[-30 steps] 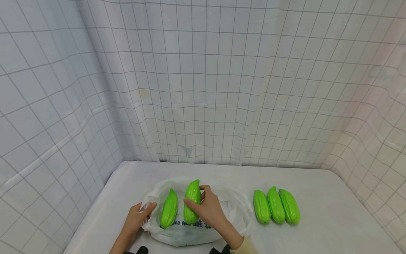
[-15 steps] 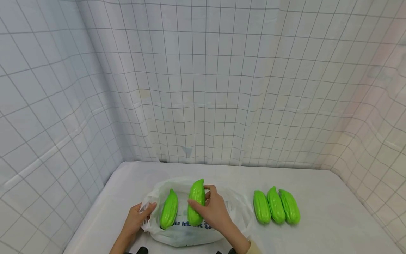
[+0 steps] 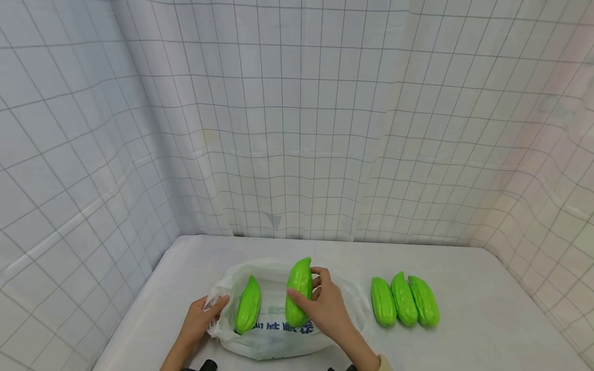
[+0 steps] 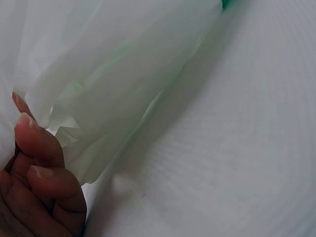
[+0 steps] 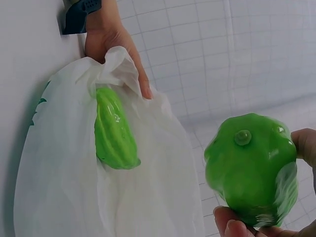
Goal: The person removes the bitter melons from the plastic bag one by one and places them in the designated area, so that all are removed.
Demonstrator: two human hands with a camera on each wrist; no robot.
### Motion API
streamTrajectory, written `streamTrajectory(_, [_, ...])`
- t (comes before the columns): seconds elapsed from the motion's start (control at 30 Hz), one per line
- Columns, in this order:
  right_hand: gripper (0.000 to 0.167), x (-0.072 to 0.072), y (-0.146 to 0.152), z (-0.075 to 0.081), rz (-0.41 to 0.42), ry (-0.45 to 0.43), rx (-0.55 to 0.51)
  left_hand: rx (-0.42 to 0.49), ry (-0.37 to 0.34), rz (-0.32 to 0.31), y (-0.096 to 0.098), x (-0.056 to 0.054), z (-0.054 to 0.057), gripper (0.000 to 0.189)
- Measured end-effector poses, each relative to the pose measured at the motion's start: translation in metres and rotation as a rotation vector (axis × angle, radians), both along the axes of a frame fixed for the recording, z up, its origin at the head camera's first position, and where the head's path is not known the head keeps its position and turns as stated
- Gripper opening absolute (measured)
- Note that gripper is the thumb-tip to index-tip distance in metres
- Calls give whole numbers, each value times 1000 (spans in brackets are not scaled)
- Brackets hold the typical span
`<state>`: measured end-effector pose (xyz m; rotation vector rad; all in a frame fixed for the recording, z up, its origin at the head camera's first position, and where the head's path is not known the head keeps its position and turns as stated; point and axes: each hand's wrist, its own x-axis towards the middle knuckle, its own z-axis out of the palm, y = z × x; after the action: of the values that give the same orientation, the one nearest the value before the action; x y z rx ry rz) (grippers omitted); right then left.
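Observation:
My left hand (image 3: 198, 318) pinches the left edge of a white plastic bag (image 3: 260, 348) with blue printing, which lies open on the table. In the left wrist view, curled fingers (image 4: 47, 148) gather its thin film. My right hand (image 3: 327, 306) grips a glossy green bitter melon (image 3: 298, 288) between thumb and fingers, above the bag's opening. The right wrist view shows the stem end of this held bitter melon (image 5: 247, 168) close up, apart from the bag. A second bitter melon (image 3: 248, 306) lies inside the bag at its left side, near my left hand.
To the right of the bag, three more bitter melons lie side by side: the left one (image 3: 383, 303), the middle one (image 3: 404, 300) and the right one (image 3: 424, 302). The white table (image 3: 482, 309) is enclosed by white grid-patterned curtains (image 3: 297, 129) at the back and sides.
My right hand has moved rightward and slightly up over the bag, carrying the bitter melon away from the one inside. More of the bag's printing shows. The left hand has stayed put.

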<state>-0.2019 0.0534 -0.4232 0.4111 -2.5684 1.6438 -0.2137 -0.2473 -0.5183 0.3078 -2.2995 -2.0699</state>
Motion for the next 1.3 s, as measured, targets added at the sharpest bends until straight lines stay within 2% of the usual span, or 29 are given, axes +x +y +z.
streamTrajectory(0.63, [70,3,44,3,-136,17,45,-19,7,0,-1,0,0,33])
streamTrajectory(0.87, [69,5,59,8,-178,-10,15,-26,3,4,-1,-1,-1,33])
streamTrajectory(1.1, [73,8,78,16,-223,-34,64,-37,9,5,0,0,0,32])
streamTrajectory(1.3, [72,8,91,15,-257,-33,79,-31,9,2,0,1,2,33])
